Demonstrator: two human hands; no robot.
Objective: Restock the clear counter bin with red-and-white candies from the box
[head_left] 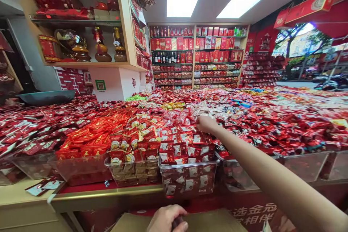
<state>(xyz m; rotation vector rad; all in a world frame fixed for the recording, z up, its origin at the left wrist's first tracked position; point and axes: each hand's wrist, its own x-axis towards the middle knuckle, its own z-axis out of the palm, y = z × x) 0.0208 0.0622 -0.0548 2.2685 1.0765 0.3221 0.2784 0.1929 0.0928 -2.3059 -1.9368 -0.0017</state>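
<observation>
The right hand (pixel 206 123) is stretched out toward twelve o'clock over a surface (pixel 108 193) heaped with wrapped sweets (pixel 187 141). Its fingers are curled together down into the packets at the far edge of a clear bin (pixel 187 177); whether they are clamped on a packet cannot be told, since the fingertips are buried among the wrappers. The sweets in that bin are red and white, piled above its rim.

The left hand (pixel 167 219) sits low at six o'clock, fingers closed around a small dark thing against a brown box (pixel 212 221) held close to the body. What the dark thing is cannot be made out.

As a judgement, picking is at an early point: no packet shows on the visible part of the box, and the bin is full. At nine o'clock lie more red packets; shelves (pixel 195 58) of red cartons stand at twelve.
</observation>
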